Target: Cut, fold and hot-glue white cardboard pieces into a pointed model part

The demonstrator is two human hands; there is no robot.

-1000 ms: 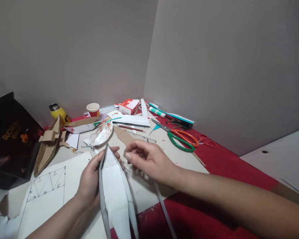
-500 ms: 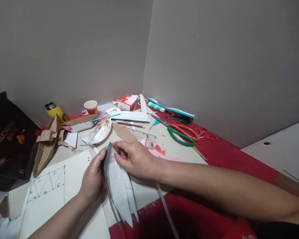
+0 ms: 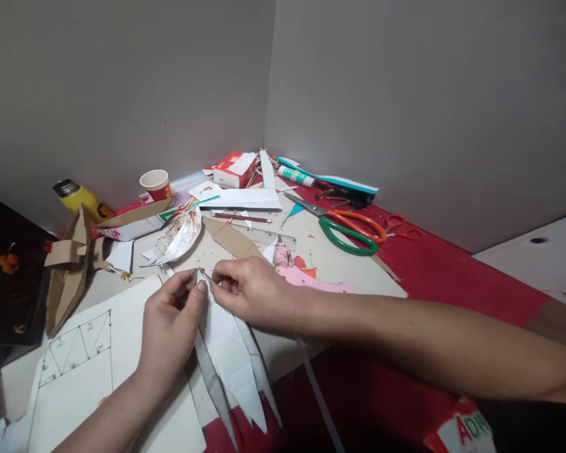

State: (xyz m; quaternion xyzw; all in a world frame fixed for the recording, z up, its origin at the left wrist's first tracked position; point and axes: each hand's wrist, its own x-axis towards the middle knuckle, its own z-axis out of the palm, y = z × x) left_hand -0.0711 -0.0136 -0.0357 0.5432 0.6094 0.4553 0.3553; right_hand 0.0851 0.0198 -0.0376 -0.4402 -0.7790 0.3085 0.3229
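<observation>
A white folded paper piece [image 3: 231, 352] with pointed, jagged lower ends hangs between my hands above the table's front edge. My left hand [image 3: 172, 318] pinches its narrow top end between thumb and fingers. Right beside it, my right hand [image 3: 249, 289] grips the other side of the same top end, fingers curled. The two sets of fingertips nearly meet there. Under my left forearm lies a white sheet with a pencilled truss-like drawing [image 3: 80, 346]. Just beyond my hands are a brown cardboard piece [image 3: 233, 239] and a pink clay-like lump [image 3: 283, 255].
Scissors with green and orange handles [image 3: 349, 233] lie at the right, near small red scissors [image 3: 403, 228]. Behind stand a paper cup [image 3: 155, 182] and a yellow bottle [image 3: 82, 200]. A cardboard boat shape [image 3: 68, 277] and a dark box [image 3: 9, 283] are at the left. Grey walls close off the back.
My left hand has turned so its thumb and fingers pinch the top from the left. The paper's sides have spread wider, and its teal edge no longer shows. The view has shifted slightly.
</observation>
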